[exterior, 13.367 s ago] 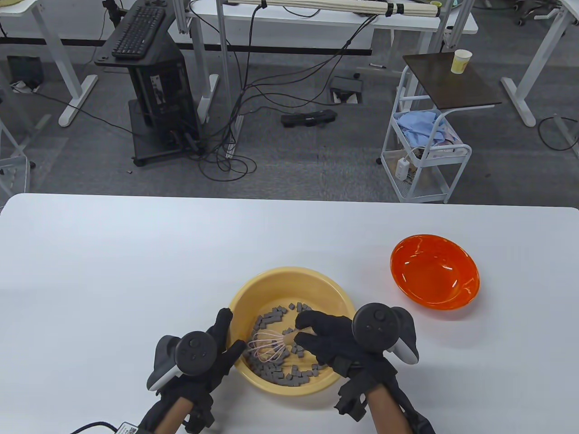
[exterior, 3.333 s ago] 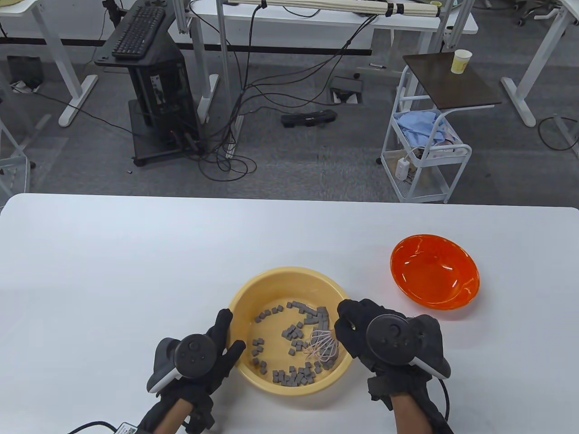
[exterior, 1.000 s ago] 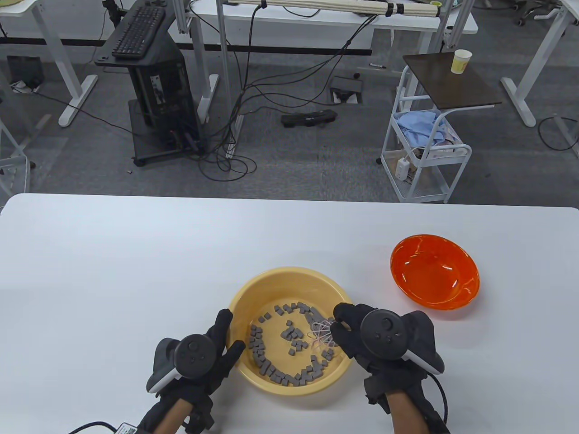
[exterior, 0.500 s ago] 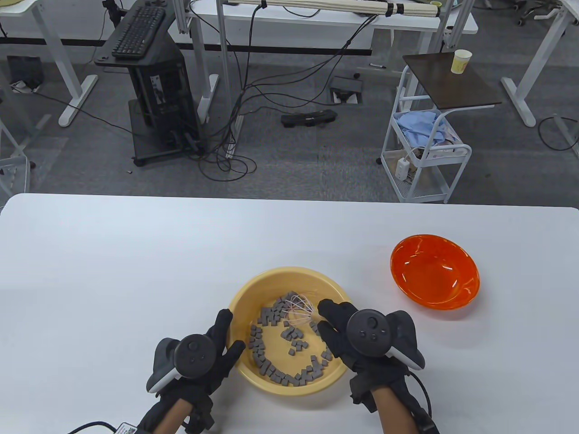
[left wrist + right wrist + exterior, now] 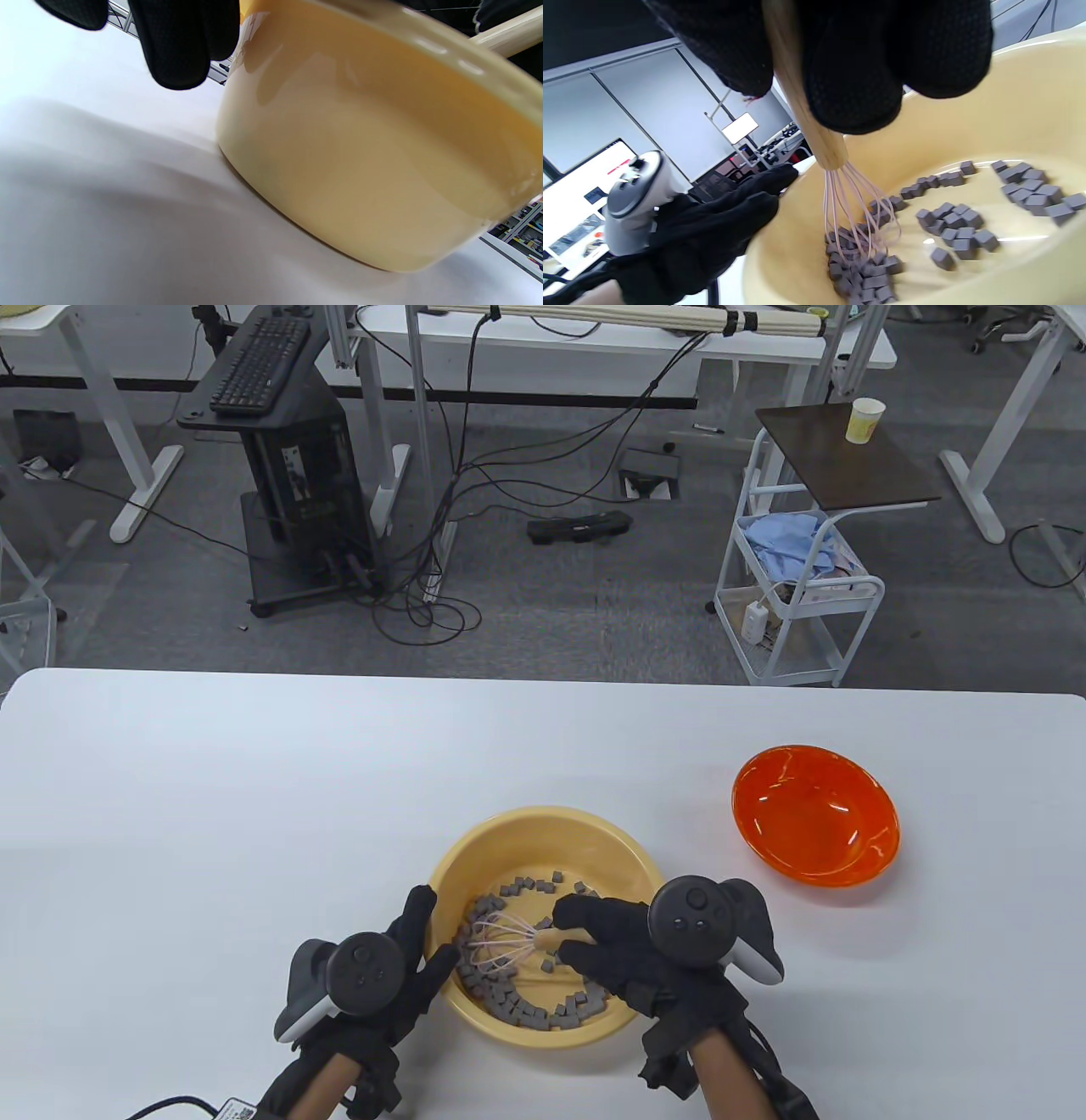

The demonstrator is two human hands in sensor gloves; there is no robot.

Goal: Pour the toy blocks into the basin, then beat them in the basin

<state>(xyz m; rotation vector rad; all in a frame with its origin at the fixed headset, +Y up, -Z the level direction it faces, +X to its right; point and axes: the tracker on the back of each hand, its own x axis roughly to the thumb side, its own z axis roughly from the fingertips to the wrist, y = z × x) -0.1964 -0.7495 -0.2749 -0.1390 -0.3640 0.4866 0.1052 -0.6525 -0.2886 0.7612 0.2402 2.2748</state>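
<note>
**Inspector A:** Table view, left side first: the left hand lay against the near-left rim of the yellow basin, thumb over the lip, fingers down the outer wall, steadying it on the worktop. Whether those fingers were clamping or merely resting, I could not tell.

**Inspector B:** And the contents?

**Inspector A:** Small grey toy blocks were in the basin, banked mostly along the near-left curve. I judged them light, hard and loose, apt to scatter if struck sharply. The whisk stood among them: thin pink wires, likely springy, on a stiff wooden handle.

**Inspector B:** Held where?

**Inspector A:** At the handle, the sound place in my judgement. The right hand had its fingers clenched round it.

**Inspector B:** Orientation?

**Inspector A:** Its long axis ran roughly left to right, the wire head pointing left and down into the blocks. Farther right, an orange bowl sat apart.
</note>
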